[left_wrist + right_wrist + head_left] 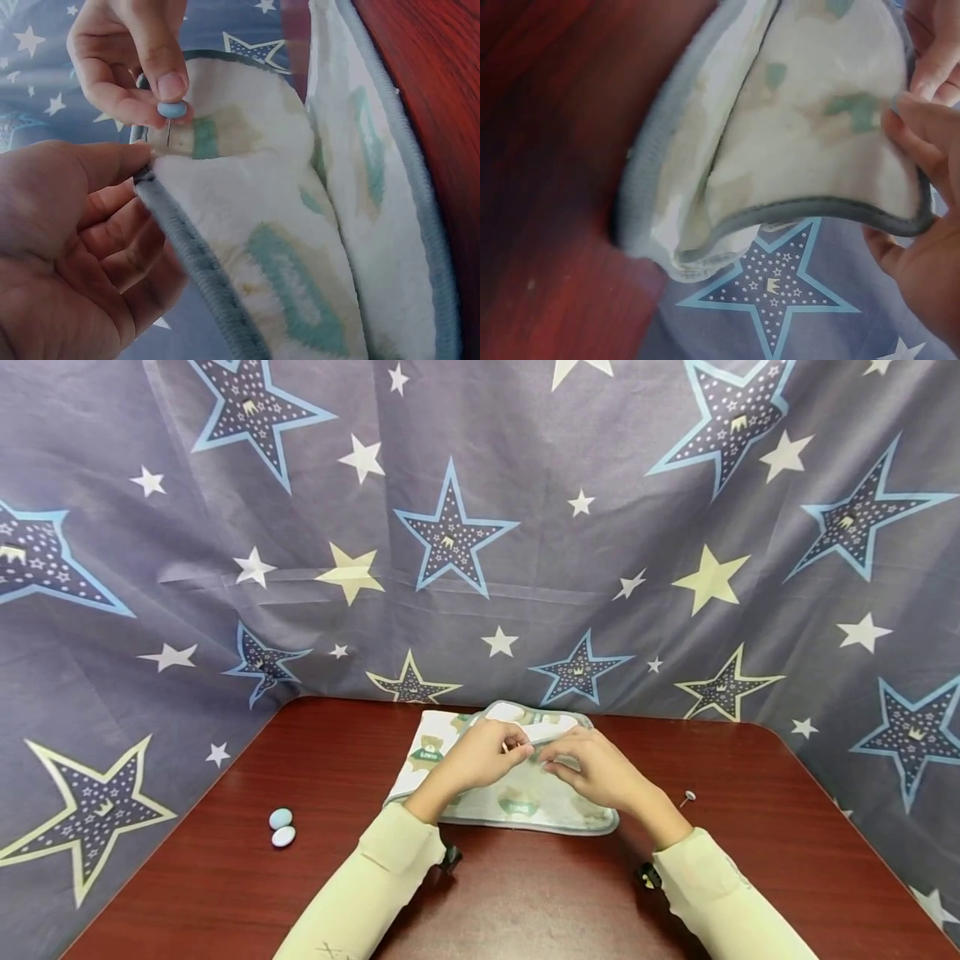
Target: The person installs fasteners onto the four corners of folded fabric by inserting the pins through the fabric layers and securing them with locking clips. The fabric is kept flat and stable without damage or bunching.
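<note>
A fleecy white blanket [525, 793] with bear prints and a grey-green bound edge lies folded at the table's far side, part of it lifted. My left hand [486, 758] pinches the raised bound edge between thumb and fingers. Close beside it, my right hand [596, 768] holds a pin [172, 110] by its round blue head, thumb on one side and fingers on the other. The pin's thin shaft points down onto the fabric by the left fingertips in the left wrist view. In the right wrist view, the right fingers reach around the blanket's edge.
On the table's left lie a light blue oval piece [281, 818] and a white oval piece [283, 837]. A white-headed pin [688, 796] rests right of the right forearm. Behind the dark red table [330, 760] hangs a star-patterned curtain [525, 568].
</note>
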Motion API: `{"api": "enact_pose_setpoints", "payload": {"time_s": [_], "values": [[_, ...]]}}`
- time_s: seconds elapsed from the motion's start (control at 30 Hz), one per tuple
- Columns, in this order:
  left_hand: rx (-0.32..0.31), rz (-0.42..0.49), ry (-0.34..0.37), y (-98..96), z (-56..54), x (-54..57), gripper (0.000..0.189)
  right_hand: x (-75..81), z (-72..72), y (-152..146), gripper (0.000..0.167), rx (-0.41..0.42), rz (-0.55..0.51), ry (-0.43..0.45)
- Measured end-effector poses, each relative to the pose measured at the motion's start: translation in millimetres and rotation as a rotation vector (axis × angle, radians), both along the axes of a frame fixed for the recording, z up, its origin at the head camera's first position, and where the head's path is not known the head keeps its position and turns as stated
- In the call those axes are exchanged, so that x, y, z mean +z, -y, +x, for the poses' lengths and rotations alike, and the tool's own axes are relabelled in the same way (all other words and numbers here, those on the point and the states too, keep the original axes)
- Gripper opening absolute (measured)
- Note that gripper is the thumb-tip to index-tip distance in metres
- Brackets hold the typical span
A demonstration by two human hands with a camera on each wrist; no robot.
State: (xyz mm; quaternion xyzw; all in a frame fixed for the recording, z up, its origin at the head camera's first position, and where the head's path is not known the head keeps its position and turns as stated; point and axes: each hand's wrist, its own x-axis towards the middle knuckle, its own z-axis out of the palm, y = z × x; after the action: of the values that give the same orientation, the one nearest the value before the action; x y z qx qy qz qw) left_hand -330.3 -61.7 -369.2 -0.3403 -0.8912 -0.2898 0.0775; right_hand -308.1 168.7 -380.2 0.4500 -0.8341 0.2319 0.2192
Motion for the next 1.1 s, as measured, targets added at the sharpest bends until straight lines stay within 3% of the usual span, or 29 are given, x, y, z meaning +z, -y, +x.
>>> {"api": "enact_pose_setpoints", "payload": {"time_s": [0.27,0.4,0.6,0.83,1.1], "values": [[-0.087,-0.018,-0.009,-1.2,0.2,0.6,0.012,-6.2,-1.8,1.5,0.016,-0.106,0.021,-0.157],[-0.095,-0.013,0.001,-1.6,0.1,0.4,0.011,-6.6,-1.1,3.1,0.018,-0.119,0.027,-0.204],[-0.097,-0.011,0.016,-0.8,0.5,0.5,0.011,-7.5,-0.2,4.5,0.021,-0.123,0.041,-0.206],[-0.112,-0.021,0.006,-1.2,1.3,0.8,0.010,-9.7,-0.6,7.2,0.037,-0.164,0.042,-0.179],[-0.120,-0.031,0.020,-1.9,1.6,-0.5,0.009,-11.2,0.0,9.0,0.044,-0.200,0.023,-0.243]]}}
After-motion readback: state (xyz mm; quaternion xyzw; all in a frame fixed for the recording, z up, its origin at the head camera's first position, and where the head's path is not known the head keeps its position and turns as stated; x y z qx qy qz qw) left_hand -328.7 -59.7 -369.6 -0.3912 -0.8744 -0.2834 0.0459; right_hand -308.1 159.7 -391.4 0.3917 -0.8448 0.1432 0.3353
